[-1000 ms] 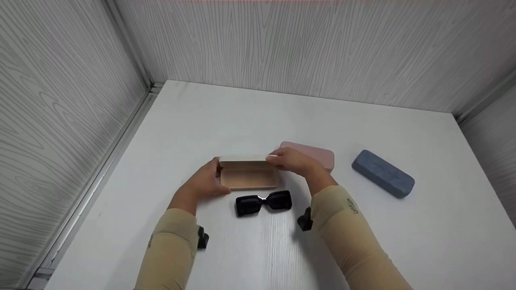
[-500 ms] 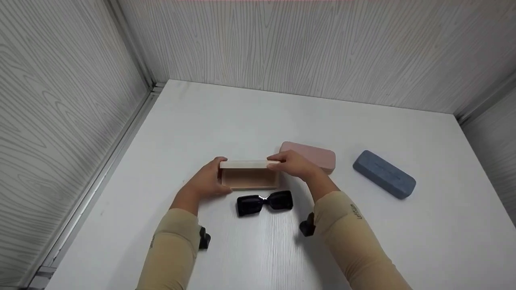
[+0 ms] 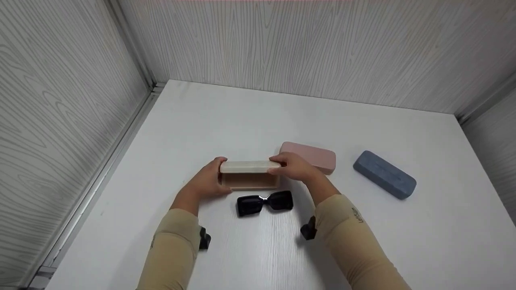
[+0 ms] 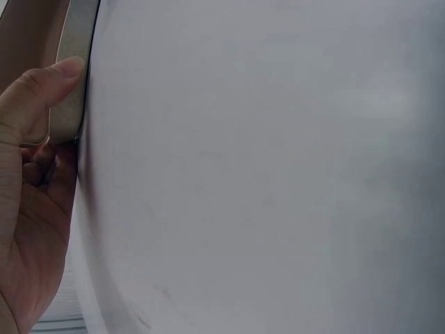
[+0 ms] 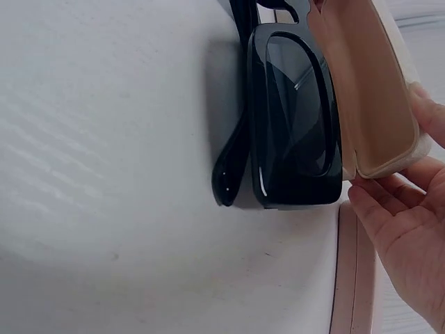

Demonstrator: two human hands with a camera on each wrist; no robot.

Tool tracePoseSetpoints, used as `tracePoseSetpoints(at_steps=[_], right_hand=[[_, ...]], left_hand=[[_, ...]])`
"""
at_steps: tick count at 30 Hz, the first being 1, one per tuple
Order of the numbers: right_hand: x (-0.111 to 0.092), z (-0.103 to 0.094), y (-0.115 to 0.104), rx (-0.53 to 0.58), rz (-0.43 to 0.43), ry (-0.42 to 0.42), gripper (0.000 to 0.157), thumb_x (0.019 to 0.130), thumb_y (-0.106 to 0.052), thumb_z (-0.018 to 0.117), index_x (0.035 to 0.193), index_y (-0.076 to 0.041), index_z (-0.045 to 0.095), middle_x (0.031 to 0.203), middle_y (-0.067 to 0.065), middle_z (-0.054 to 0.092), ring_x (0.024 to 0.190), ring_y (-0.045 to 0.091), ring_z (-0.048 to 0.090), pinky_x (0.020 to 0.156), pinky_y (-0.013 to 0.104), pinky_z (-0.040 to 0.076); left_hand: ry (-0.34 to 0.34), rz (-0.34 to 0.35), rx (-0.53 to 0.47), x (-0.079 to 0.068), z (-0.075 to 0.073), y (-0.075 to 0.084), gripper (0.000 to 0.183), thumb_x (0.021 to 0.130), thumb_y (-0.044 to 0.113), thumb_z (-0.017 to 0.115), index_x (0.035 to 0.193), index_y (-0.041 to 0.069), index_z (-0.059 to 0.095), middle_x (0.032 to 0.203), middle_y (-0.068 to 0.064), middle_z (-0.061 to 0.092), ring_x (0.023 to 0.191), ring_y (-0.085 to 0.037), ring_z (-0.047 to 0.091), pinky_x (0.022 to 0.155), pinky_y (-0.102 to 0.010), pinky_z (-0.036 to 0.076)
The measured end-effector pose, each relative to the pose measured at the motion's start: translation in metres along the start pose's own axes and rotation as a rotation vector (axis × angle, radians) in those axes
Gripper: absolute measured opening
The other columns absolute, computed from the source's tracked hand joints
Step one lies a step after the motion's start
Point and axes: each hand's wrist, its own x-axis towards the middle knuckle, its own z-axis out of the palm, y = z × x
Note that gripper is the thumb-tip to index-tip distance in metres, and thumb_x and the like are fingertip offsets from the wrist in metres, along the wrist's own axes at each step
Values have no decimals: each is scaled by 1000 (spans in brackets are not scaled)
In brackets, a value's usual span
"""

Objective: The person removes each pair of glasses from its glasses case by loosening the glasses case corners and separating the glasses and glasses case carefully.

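A cream glasses case (image 3: 250, 166) with a tan lining stands partly open on the white table, its lid tilted over the base. My left hand (image 3: 205, 180) grips the left end, and in the left wrist view the thumb (image 4: 68, 68) lies on the base's front wall. At the right end, my right hand (image 3: 296, 166) pinches the lid between thumb and fingers; the right wrist view shows the tan lid lining (image 5: 365, 76) beside that hand. Black sunglasses (image 3: 264, 202) lie just in front of the case, touched by neither hand.
A pink glasses case (image 3: 312, 156) lies closed behind my right hand, partly covered by it. Farther right is a closed blue glasses case (image 3: 384, 174), set at a slant. Grey wood-grain panels (image 3: 258, 44) border the white table (image 3: 225, 117) at the back and sides.
My right hand has swung the cream case's lid forward and down, so less of the inside shows. The left hand keeps its place on the left end. The sunglasses stay put.
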Motion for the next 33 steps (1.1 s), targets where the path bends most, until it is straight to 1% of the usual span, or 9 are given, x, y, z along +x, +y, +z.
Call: tracePoseSetpoints(at_steps=[7, 14, 17, 20, 25, 27, 33], right_hand=[[-1, 3, 2, -42, -59, 33, 55, 80, -27, 70, 126, -2, 54, 124, 14, 53, 110, 25, 49, 95, 38, 40], [-3, 5, 6, -65, -104, 65, 55, 77, -30, 72, 123, -3, 57, 115, 12, 57, 100, 22, 51, 88, 36, 43], [-3, 6, 7, -103, -135, 63, 57, 76, -32, 73, 123, -4, 58, 111, 11, 57, 96, 21, 50, 86, 35, 43], [-4, 8, 8, -143, -157, 58, 60, 74, -32, 74, 125, -4, 56, 113, 11, 55, 99, 21, 50, 88, 35, 42], [-5, 9, 6, -168, -126, 57, 67, 72, -30, 77, 129, -7, 52, 121, 8, 52, 109, 19, 48, 95, 35, 40], [-6, 10, 6, -178, -112, 54, 68, 71, -31, 78, 130, -9, 52, 122, 6, 51, 110, 18, 47, 96, 34, 39], [-5, 11, 8, -201, -105, 57, 69, 71, -31, 78, 130, -9, 51, 123, 6, 50, 111, 18, 47, 97, 33, 39]], left_hand=[[-3, 10, 16, 0, 0, 0, 93, 67, 22, 80, 140, 7, 25, 133, -11, 42, 123, -22, 39, 104, -38, 31], [1, 4, 15, 0, 0, 0, 93, 66, 20, 81, 140, 7, 26, 133, -11, 42, 122, -23, 40, 104, -38, 31], [3, 0, 12, 0, 0, 1, 94, 65, 20, 81, 140, 6, 26, 132, -11, 43, 122, -22, 41, 104, -38, 31], [5, 8, 2, 0, 0, 1, 94, 65, 19, 81, 139, 5, 25, 131, -11, 44, 119, -22, 42, 103, -38, 32], [2, 26, -46, 0, 0, 1, 93, 66, 16, 80, 139, 1, 24, 126, -13, 45, 112, -22, 47, 99, -37, 36], [0, 22, -58, 0, 0, 1, 92, 66, 15, 79, 139, 2, 24, 126, -12, 45, 111, -22, 47, 99, -36, 36], [-5, 15, -76, 0, 1, 1, 92, 68, 15, 79, 140, 3, 23, 127, -12, 43, 113, -22, 47, 99, -37, 36]])
